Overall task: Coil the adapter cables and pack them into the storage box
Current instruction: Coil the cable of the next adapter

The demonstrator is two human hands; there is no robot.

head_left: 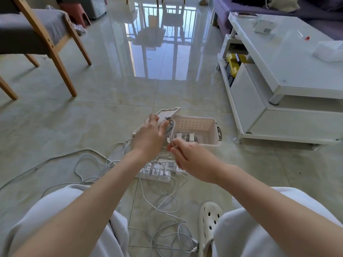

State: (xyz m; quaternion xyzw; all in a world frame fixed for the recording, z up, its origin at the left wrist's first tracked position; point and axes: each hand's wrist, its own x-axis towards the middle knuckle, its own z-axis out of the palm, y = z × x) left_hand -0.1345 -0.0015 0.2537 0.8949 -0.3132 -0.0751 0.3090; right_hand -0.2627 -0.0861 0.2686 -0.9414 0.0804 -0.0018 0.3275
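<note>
The only print in sight is a barcode label on a small carton [264, 26] on the white worktop [297, 58], too small to read. The left hand [150, 134] has its grip closed round a white adapter [163, 118] with loops of its cable [169, 127] gathered against the palm. The right hand [187, 160] holds a narrow grip – thumb and fingertips pinching the same cable just below the loops. Both are raised over the near-left corner of the storage box [215, 127], which stands open on the floor with its lid [168, 110] behind the left hand and white adapters already inside. Under the forearms lie a power strip [157, 174] and loose cables [167, 201].
</note>
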